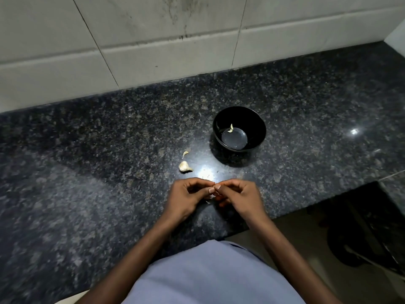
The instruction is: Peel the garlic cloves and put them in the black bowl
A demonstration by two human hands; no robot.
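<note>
While both hands meet above the near edge of a dark speckled granite counter (87, 172), a person in a pale blue shirt (208, 275) works at a garlic clove (213, 195), which is mostly hidden between the fingertips. The left hand (186, 198) and right hand (238, 198) have their fingers curled inward, pinching the small clove from either side, thumbs nearly touching. Beyond the hands, a black bowl (252, 119) stands on the counter with one peeled clove (230, 128) inside. To the bowl's left lie an unpeeled garlic piece (184, 166) and a smaller sliver (185, 153). White tiles (153, 40) back the counter.
</note>
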